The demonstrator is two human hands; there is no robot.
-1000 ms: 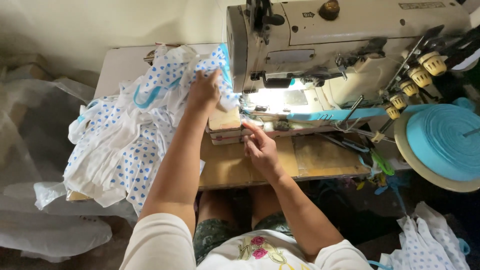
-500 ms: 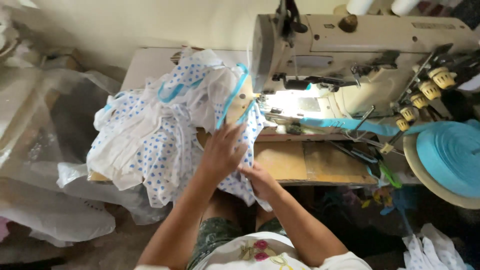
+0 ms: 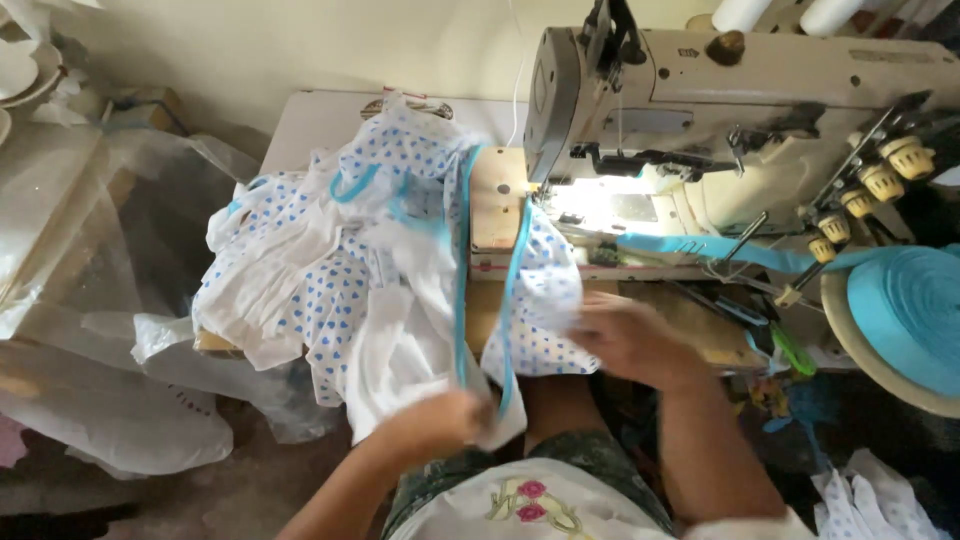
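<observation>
White cotton with blue dots, edged in turquoise binding: one garment (image 3: 520, 310), lying at centre frame across the front edge of the bench (image 3: 320, 120) and hanging toward the lap. Its long axis ran from the lit needle area down to the lower centre. One left hand (image 3: 440, 420), lower centre, grip pinched on the garment's bottom hem. One right hand (image 3: 630, 340), right of centre and blurred, lay against the cloth's right edge; whether its grip was closed could not be told. The left hand was the nearer to the hanging end. One heap of similar dotted pieces (image 3: 300, 270), left of centre. One cream sewing machine (image 3: 740, 110), upper right. One roll of turquoise tape (image 3: 910, 310), right edge.
</observation>
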